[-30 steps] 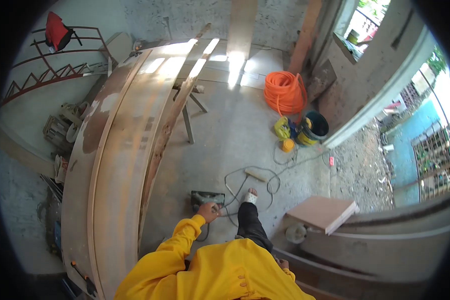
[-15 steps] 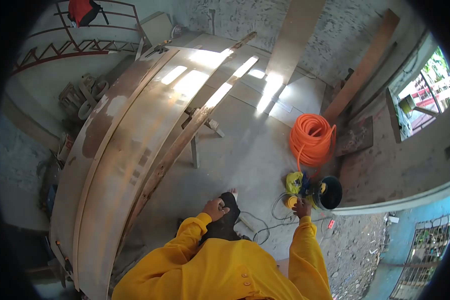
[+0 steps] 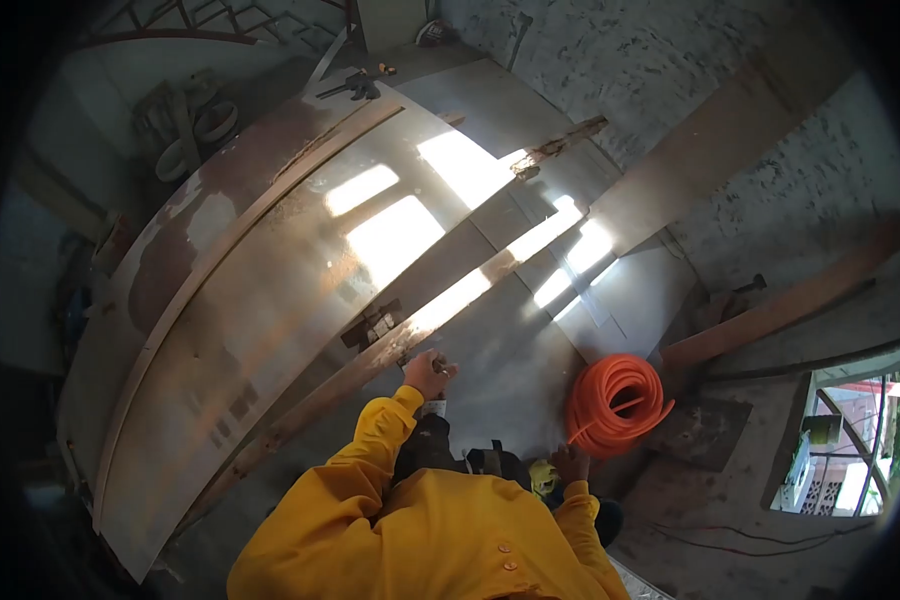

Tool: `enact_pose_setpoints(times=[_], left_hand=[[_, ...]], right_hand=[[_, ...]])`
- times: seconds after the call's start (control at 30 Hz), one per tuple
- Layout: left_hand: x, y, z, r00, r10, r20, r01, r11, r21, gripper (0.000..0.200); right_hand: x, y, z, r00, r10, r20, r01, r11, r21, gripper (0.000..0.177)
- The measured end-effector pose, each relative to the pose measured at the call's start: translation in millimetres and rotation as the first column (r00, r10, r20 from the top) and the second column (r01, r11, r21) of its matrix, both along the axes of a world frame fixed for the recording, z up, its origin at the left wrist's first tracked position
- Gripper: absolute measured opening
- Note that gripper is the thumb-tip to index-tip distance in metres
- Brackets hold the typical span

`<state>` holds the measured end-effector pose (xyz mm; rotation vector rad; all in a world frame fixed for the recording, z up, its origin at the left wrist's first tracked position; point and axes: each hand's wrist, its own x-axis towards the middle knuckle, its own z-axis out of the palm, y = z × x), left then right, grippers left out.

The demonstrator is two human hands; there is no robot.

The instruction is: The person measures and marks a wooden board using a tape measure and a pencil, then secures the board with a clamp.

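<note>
My left hand (image 3: 428,374) is closed, its fingers curled in, beside a long rough wooden pole (image 3: 375,357). Whatever it may hold is too small to make out. Low and to the right, my right hand (image 3: 572,463) is in shadow with its fingers bent; what is in them is hidden. A yellow-green bag (image 3: 542,478) lies just left of it. Right above that hand sits a coil of orange hose (image 3: 618,405). To the left stretches a large curved wooden panel (image 3: 270,320), with a long strip (image 3: 185,270) along it.
A clamp (image 3: 350,87) sits at the panel's far end. A wide board (image 3: 720,150) and a narrower plank (image 3: 790,295) lean on the walls. Flat sheets (image 3: 660,275) lie on the floor at the back. A window (image 3: 840,450) opens at the right.
My view has turned and moved forward, closer to the panel and hose. My left hand is now near the pole. My right hand is beside the hose; the yellow container and black bucket no longer show clearly.
</note>
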<state>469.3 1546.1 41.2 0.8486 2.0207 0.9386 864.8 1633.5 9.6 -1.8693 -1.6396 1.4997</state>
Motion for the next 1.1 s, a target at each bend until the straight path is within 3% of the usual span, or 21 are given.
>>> enact_pose_setpoints(times=[0.03,0.07,0.13,0.2,0.23,0.3,0.37,0.43,0.47,0.53,0.6,0.67,0.7,0.73,0.8,0.83,0.87,0.9,1.0,1.03,1.1], left_hand=[[-12,15,-1,0.995,0.099,-0.024,-0.098,0.995,0.023,0.039],[-21,26,-2,0.993,0.117,-0.022,-0.117,0.993,0.023,0.039],[-37,45,-6,0.962,0.227,0.15,-0.223,0.974,-0.044,0.038],[-47,57,-8,0.961,0.262,0.088,-0.262,0.965,-0.019,0.038],[-48,58,-20,0.931,0.32,0.176,-0.319,0.947,-0.034,0.037],[-44,56,-33,0.872,0.421,0.251,-0.424,0.904,-0.043,0.033],[-42,55,-32,0.798,0.541,0.265,-0.55,0.834,-0.045,0.029],[-33,42,-30,0.639,0.715,0.282,-0.706,0.692,-0.155,0.028],[-30,37,-29,0.529,0.807,0.262,-0.775,0.586,-0.239,0.027],[-17,39,-7,0.254,0.941,0.222,-0.892,0.317,-0.322,0.027],[4,49,11,0.014,0.992,0.125,-0.936,0.057,-0.347,0.023],[39,68,37,-0.09,0.996,0.028,-0.924,-0.073,-0.375,0.023],[49,82,44,-0.149,0.989,-0.014,-0.916,-0.143,-0.374,0.023],[57,100,50,-0.186,0.982,-0.038,-0.909,-0.187,-0.372,0.023],[81,136,59,-0.268,0.962,0.06,-0.798,-0.187,-0.574,0.025],[97,152,56,-0.333,0.942,0.038,-0.783,-0.254,-0.568,0.025],[112,164,47,-0.169,0.986,0.001,-0.83,-0.142,-0.539,0.028],[127,177,39,-0.006,0.999,-0.044,-0.856,-0.028,-0.517,0.031],[156,221,29,-0.2,0.979,0.034,-0.827,-0.15,-0.542,0.035],[149,240,46,-0.191,0.981,-0.022,-0.846,-0.176,-0.503,0.026],[170,255,29,-0.363,0.932,0.021,-0.783,-0.293,-0.548,0.028]], right_hand=[[-10,33,0,0.987,-0.079,-0.138,0.065,0.993,-0.102,0.027],[-18,59,3,0.989,-0.06,-0.135,0.047,0.994,-0.101,0.027],[-70,119,41,0.992,0.125,-0.004,-0.125,0.992,0.035,0.026],[-103,179,28,0.976,0.205,-0.077,-0.203,0.979,0.033,0.026],[-125,211,23,0.954,0.255,-0.154,-0.251,0.967,0.045,0.025],[-176,273,10,0.933,0.355,-0.057,-0.348,0.932,0.102,0.023],[-245,341,10,0.823,0.568,-0.007,-0.534,0.778,0.331,0.024],[-331,400,2,0.804,0.593,-0.026,-0.512,0.715,0.476,0.023],[-374,437,-19,0.757,0.641,0.129,-0.545,0.51,0.665,0.021],[-477,470,-2,0.759,0.63,-0.165,-0.481,0.713,0.511,0.013],[-567,521,-47,0.697,0.7,-0.156,-0.482,0.618,0.621,0.017],[-643,535,-57,0.697,0.716,0.047,-0.644,0.595,0.48,0.031],[-670,538,-68,0.665,0.742,0.082,-0.66,0.534,0.528,0.038],[-693,542,-86,0.624,0.78,0.055,-0.655,0.483,0.582,0.044],[-731,554,-92,0.41,0.85,0.331,-0.908,0.348,0.234,0.064],[-744,556,-94,0.33,0.886,0.325,-0.942,0.288,0.17,0.073],[-754,555,-99,0.243,0.917,0.317,-0.969,0.218,0.113,0.081],[-762,556,-108,0.255,0.926,0.279,-0.966,0.233,0.111,0.084],[-771,541,-90,0.148,0.976,0.161,-0.989,0.147,0.018,0.098],[-768,533,-83,0.188,0.974,0.128,-0.981,0.181,0.068,0.096],[-779,549,-137,0.252,0.94,0.228,-0.963,0.22,0.157,0.101]])
